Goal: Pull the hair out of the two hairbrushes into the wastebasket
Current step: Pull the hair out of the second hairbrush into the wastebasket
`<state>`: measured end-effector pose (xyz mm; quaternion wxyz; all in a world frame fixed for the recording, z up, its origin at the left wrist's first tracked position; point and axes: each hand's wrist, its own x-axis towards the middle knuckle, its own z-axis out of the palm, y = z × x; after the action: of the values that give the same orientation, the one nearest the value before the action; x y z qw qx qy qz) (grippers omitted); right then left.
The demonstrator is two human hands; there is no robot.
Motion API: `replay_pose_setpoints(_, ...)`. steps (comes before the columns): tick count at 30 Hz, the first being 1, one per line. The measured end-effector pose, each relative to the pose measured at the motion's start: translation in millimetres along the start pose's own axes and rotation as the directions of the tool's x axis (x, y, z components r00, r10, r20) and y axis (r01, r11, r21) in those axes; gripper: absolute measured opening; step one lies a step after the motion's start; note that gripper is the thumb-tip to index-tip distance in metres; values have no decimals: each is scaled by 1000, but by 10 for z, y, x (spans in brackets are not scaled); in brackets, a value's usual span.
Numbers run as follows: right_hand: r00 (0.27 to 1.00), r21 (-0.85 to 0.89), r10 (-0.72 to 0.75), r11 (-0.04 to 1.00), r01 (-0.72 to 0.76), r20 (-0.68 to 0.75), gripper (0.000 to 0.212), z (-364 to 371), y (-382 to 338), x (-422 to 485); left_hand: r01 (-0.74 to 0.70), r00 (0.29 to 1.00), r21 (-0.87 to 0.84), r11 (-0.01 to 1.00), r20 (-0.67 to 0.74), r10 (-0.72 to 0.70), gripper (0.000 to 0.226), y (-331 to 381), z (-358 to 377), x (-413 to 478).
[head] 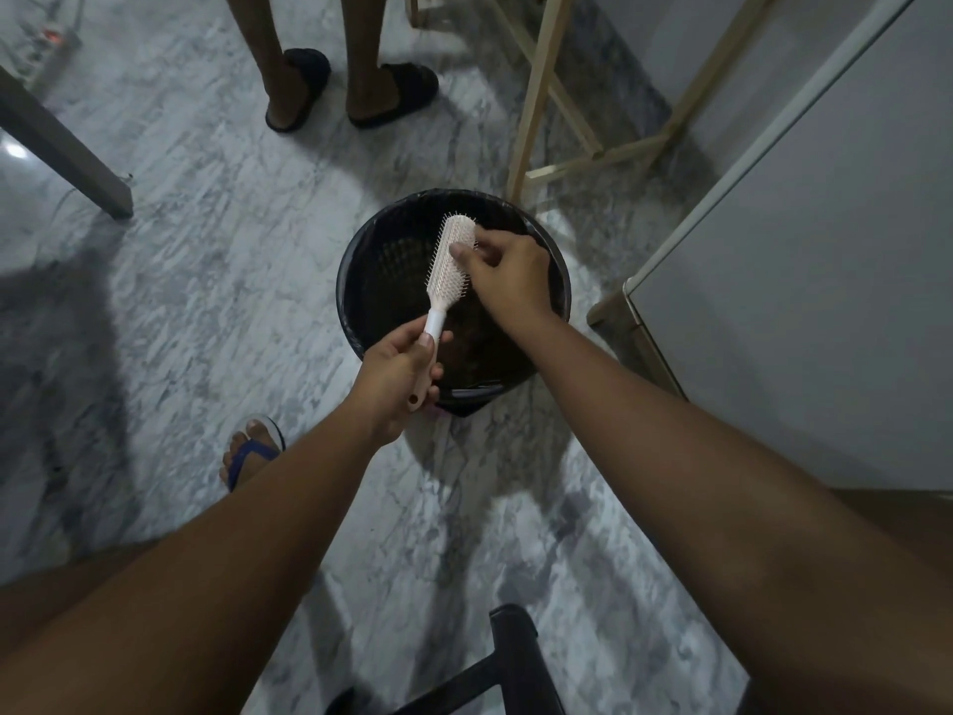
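Left hand (394,371) wrapped tight round the pale hairbrush (449,263) handle, right hand (508,276) pinching at its bristles (black-lined wastebasket (356,281) directly below both).

One hairbrush (453,260); one wastebasket (368,281); two hands in view, left hand (399,376) and right hand (508,278); two black slippers (299,90) on second person's feet; one blue flip-flop (252,451); one wooden frame (536,90); one power strip (49,43); one table leg (67,147).

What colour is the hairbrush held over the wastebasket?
The hairbrush is pale pink with a white band at the neck; the head view shows it.
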<state>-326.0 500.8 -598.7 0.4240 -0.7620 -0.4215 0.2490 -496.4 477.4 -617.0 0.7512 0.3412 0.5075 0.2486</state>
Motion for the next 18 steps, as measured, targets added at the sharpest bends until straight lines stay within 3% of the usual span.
replay_pose_setpoints(3,999,-48,-18,999,16,-37,20,-46,-26,62,13,999,-35,999,-29,-14,31,-34,-22,5)
replay_pose_setpoints(7,987,29,76,997,-73,-139,23,-157,-8,134,46,997,-88,995,-53,-51,33,-77,-95,22)
replay_pose_setpoints(9,992,34,97,995,-94,-80,20,-157,12,131,57,997,-95,994,-44,-62,33,-77,-107,22)
replay_pose_setpoints(10,992,50,128,991,-127,-11,24,-137,15,115,62,997,-99,993,-33,-66,33,-71,-103,18)
replay_pose_setpoints(12,967,99,195,972,-213,166,58,-90,-1,78,68,998,-89,994,-5,-69,33,-58,-75,1)
replay_pose_setpoints(14,955,41,172,981,-187,241,87,-43,-28,71,63,998,-41,997,20,-62,33,-46,-44,-24)
replay_pose_setpoints(15,964,-2,136,990,-139,228,87,-27,-37,77,60,998,-19,998,27,-59,33,-41,-30,-38)
replay_pose_setpoints(18,991,20,105,994,-107,89,61,-27,-66,130,54,998,-1,999,43,-54,32,-23,-10,-75)
